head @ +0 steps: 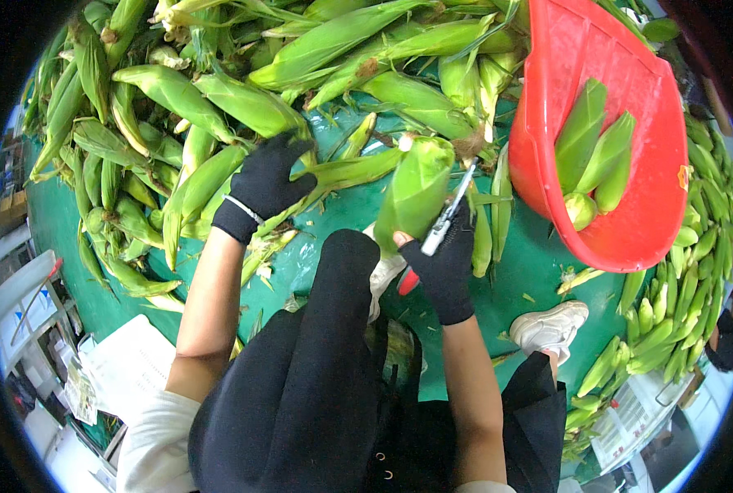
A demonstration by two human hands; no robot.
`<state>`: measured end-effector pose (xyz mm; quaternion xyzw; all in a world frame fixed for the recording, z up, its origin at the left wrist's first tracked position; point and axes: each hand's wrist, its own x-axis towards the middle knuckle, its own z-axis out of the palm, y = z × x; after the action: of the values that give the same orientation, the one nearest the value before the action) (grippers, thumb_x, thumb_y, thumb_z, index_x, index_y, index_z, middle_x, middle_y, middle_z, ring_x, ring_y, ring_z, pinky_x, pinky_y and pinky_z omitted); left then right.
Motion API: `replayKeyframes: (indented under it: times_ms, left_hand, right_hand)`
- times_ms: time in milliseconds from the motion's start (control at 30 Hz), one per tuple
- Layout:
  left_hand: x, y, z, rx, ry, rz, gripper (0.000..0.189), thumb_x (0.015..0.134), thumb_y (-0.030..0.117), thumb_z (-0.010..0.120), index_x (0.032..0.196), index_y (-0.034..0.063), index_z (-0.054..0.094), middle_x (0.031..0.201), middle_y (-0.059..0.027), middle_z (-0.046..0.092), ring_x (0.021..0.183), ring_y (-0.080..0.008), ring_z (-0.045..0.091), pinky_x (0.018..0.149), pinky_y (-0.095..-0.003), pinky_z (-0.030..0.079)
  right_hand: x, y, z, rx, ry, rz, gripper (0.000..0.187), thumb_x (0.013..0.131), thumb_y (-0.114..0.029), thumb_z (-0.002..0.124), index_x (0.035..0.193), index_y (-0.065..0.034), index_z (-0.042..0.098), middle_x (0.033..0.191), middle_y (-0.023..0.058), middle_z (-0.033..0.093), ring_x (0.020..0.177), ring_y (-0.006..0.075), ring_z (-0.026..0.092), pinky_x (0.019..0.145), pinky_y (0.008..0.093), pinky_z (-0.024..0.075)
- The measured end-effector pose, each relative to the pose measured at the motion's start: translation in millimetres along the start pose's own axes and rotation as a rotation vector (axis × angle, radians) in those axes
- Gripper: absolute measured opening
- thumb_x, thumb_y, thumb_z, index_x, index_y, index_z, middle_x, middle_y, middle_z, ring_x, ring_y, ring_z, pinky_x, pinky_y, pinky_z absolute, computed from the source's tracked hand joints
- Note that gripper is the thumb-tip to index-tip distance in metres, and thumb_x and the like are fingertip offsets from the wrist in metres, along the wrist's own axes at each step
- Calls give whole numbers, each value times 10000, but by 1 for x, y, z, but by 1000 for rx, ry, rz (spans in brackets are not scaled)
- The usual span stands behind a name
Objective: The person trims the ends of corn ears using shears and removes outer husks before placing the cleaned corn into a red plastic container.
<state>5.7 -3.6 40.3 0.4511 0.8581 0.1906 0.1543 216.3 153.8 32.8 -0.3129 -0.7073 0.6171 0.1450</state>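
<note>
My right hand [446,265], in a black glove with a bare thumb tip, grips a green-husked ear of corn [417,185]. The same hand holds a pair of pruning shears [445,222] with metal blades and a red handle part, lying alongside the ear. The ear's cut end, pale at one edge, faces away from me. My left hand [271,179], also gloved in black, is over the near edge of a heap of unhusked corn [181,98]. Its thumb and fingers are spread, with nothing seen in its grasp. A long husk leaf [354,172] runs beside its thumb.
A tilted red plastic basket [644,228] at the right holds several trimmed ears [582,135]. Beyond it lies a large pile of trimmed corn [668,308]. My white shoe [548,326] rests on the green floor [527,382]. Loose husk scraps [579,280] lie about.
</note>
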Motion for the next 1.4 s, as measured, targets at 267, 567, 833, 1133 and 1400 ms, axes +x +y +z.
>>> replayKeyframes:
  times_ms: [267, 567, 833, 1133, 1400]
  left_hand:
    - [24, 108, -53, -898, -323, -351, 443, 800, 425, 552, 593, 33, 550, 538, -31, 530, 511, -99, 500, 512, -228, 401]
    - [21, 130, -34, -1071, -286, -149, 370, 818, 259, 545, 552, 1, 545, 509, -57, 531, 477, -140, 505, 500, -260, 391]
    - [11, 152, -24, -553, 137, 374, 245, 740, 199, 624, 609, 37, 496, 531, -124, 431, 470, -307, 456, 437, -363, 335]
    - [6, 94, -20, -1041, 89, -218, 257, 793, 257, 607, 787, 2, 578, 737, -68, 593, 678, -134, 538, 625, -264, 437]
    - [1, -143, 21, -406, 810, -741, 528, 705, 350, 641, 997, -73, 520, 917, -239, 582, 831, -361, 554, 758, -389, 424]
  right_hand:
    - [-11, 17, -30, -270, -6, -27, 674, 601, -278, 755, 1112, 19, 431, 1013, 191, 514, 994, 317, 493, 858, 407, 387]
    - [-24, 9, -26, -327, 18, -160, 729, 611, -207, 747, 1182, 8, 347, 1048, 150, 492, 1002, 255, 502, 854, 370, 404]
    - [-26, 31, -18, 248, -141, 282, 519, 652, -202, 701, 1077, -25, 461, 988, 107, 557, 912, 242, 553, 820, 351, 424]
    - [-30, 15, -35, 215, 222, 214, 524, 786, -211, 565, 1223, -19, 349, 1084, 103, 471, 984, 218, 485, 855, 337, 413]
    - [34, -93, -119, 582, 775, 109, 407, 866, -270, 416, 1165, 6, 432, 1182, 169, 468, 1051, 269, 476, 912, 409, 387]
